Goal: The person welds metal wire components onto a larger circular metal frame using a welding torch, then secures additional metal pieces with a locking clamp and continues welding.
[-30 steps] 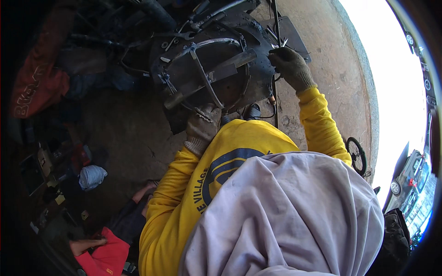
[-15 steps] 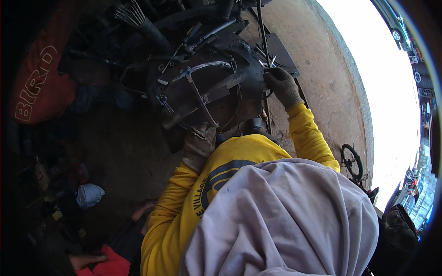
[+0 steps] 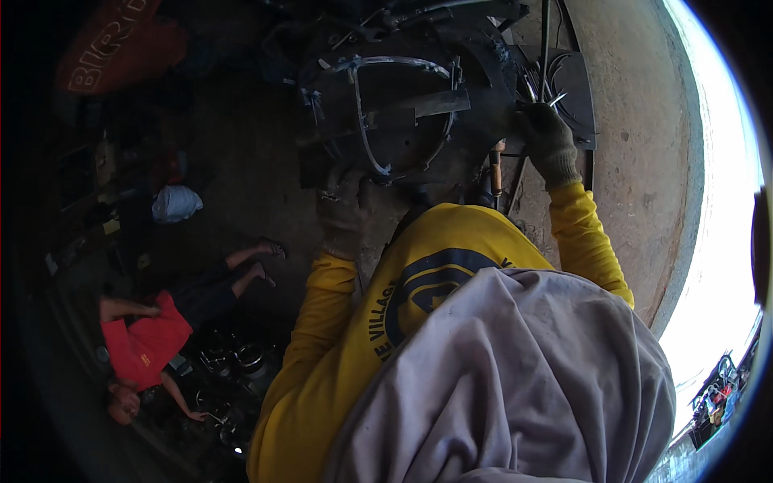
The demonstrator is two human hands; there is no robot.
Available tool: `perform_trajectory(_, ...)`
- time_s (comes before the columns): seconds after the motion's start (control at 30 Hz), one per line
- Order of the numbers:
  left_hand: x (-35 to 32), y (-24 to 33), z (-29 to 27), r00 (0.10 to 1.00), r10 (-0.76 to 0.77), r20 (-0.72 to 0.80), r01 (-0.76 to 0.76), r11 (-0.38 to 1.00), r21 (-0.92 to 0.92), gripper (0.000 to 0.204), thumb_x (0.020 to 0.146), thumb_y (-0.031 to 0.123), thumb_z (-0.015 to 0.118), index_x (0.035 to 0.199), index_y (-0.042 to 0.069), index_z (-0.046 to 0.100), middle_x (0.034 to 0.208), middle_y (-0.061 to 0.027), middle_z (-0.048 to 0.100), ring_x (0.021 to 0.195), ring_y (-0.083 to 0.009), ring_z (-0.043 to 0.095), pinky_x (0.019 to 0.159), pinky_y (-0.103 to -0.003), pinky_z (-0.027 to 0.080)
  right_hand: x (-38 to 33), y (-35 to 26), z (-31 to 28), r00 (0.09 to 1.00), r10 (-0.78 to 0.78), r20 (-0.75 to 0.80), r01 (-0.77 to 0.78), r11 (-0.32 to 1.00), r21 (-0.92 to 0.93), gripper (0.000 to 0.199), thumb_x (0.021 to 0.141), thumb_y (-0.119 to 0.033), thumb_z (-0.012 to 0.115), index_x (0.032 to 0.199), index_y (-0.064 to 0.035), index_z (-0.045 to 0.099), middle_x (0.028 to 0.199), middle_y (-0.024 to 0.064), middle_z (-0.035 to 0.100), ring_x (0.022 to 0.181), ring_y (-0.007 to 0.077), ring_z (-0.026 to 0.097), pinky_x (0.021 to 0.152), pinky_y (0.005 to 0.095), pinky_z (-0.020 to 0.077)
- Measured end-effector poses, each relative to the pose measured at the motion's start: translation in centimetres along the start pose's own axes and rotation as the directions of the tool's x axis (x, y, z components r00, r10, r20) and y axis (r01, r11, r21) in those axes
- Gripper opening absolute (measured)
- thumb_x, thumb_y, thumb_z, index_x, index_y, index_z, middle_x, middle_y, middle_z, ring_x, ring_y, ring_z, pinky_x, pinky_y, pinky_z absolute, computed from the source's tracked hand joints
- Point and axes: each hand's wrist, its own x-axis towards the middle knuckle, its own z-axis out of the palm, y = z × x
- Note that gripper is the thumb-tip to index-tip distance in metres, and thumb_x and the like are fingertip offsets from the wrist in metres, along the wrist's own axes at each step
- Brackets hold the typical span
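A curved metal frame (image 3: 360,121), made of bent strips with a crossbar, lies on a dark worktable (image 3: 483,121). My left hand (image 3: 344,205), in a dim, worn work glove, is at the table's near left edge, just below the frame; its fingers are lost in shadow. At the table's right side is my gloved right hand (image 3: 550,145), fingers curled beside several thin, shiny rods (image 3: 531,84). Whatever it grips is hidden by the dark glove. A flat metal strip (image 3: 439,105) crosses the frame.
A wooden-handled tool (image 3: 496,169) hangs by the table's near right side. A person in a red shirt (image 3: 149,342) is at lower left, beside dark metal parts (image 3: 250,354). A white bundle (image 3: 175,204) lies left. Orange cloth (image 3: 109,44) is at upper left.
The whole view has shifted, so the table sits higher and further right, and the person in red shows more fully. Both hands keep about the same places beside the table.
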Motion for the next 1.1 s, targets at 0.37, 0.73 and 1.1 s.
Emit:
perform_trajectory(0.37,1.6,6.7,-0.7,0.980,0.075,-0.185,-0.103,0.984,-0.145,0.028,0.085,0.016,0.071,0.112,0.008,0.069,0.105,-0.0069,0.067,0.089,-0.0259,0.066,0.073,-0.037,0.054,2.6,-0.9,-1.4,0.992,0.010,0.127,-0.031,0.986,0.167,0.030,0.095,-0.025,0.064,0.114,-0.0029,0.068,0.103,0.0094,0.072,0.091,0.0169,0.069,0.081,0.0294,0.0526)
perform_trajectory(0.73,5.0,8.5,2.0,0.983,-0.031,0.179,0.060,0.986,-0.155,0.022,0.087,0.022,0.070,0.106,0.011,0.065,0.094,-0.0092,0.065,0.076,-0.0313,0.067,0.063,-0.042,0.054,18.0,-0.8,-7.7,0.950,-0.091,-0.300,0.155,0.969,0.195,0.027,0.097,-0.021,0.060,0.118,-0.0038,0.063,0.090,0.0044,0.067,0.081,0.0137,0.065,0.072,0.0273,0.0536)
perform_trajectory(1.1,4.8,8.4,2.8,0.998,-0.040,0.047,0.046,0.990,-0.137,0.017,0.085,0.016,0.072,0.100,0.012,0.065,0.087,-0.0108,0.063,0.077,-0.0329,0.064,0.064,-0.044,0.053,29.1,-1.5,-5.1,0.933,-0.238,-0.269,0.219,0.971,-0.098,0.039,0.107,-0.036,0.043,0.116,-0.0054,0.064,0.099,0.0074,0.069,0.091,0.0165,0.068,0.074,0.0288,0.0537)
